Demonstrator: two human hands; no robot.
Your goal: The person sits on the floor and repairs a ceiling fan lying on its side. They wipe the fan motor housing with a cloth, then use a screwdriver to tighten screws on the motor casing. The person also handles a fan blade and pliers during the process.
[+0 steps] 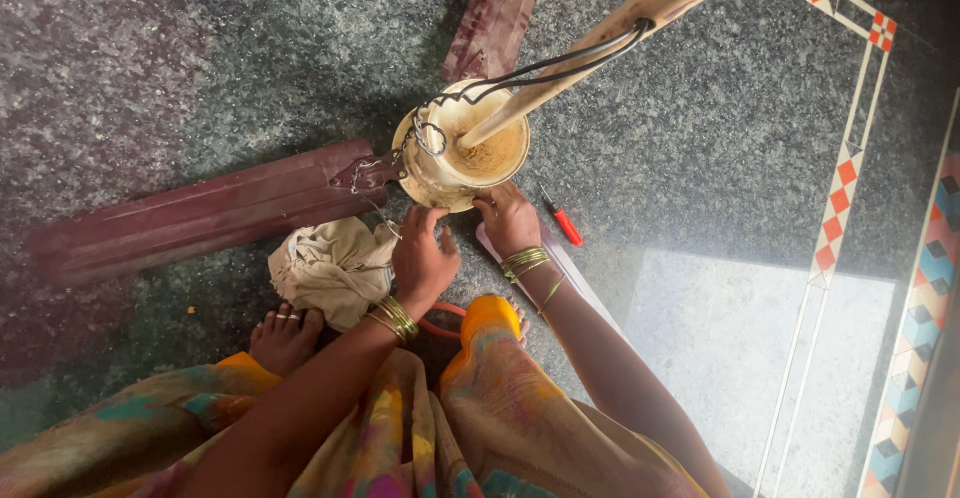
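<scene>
Hands [465,243] at fan motor [462,153] rim

**Both hands at the motor of a ceiling fan on the floor**

A ceiling fan's cream motor housing [462,153] sits on the dark speckled floor [700,138], its downrod [590,43] slanting up to the right with black wires [545,63] looped along it. The left hand [422,258] rests its fingertips on the housing's lower edge; the right hand [508,220] touches the same edge just beside it. A maroon blade [210,208] stretches left. A crumpled beige cloth [335,268] lies near the left hand, a red screwdriver [563,220] near the right.
</scene>
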